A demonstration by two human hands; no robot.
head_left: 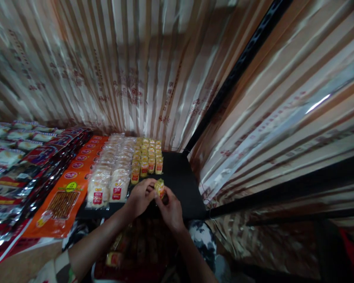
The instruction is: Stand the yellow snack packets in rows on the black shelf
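Observation:
Between the fingers of both hands is a small yellow snack packet (pixel 159 188) with a red and white label. My left hand (pixel 141 197) pinches it from the left, and my right hand (pixel 169 207) grips its right side. Just beyond them, rows of similar yellow packets (pixel 144 157) stand on a black table (pixel 183 177). To their left lie two rows of clear packs of pale, round crackers (pixel 118 184) with red labels. Below my hands, another yellow packet (pixel 114 259) rests in a dark, red-rimmed crate, its contents hard to make out.
Orange packs of stick snacks (pixel 66 196) overlap at the left. Past them lie dark shiny packs (pixel 6 192) and white packets (pixel 8 157). A striped plastic sheet (pixel 129 67) hangs behind the table. A black metal pole (pixel 233 78) slants beside the table's far corner.

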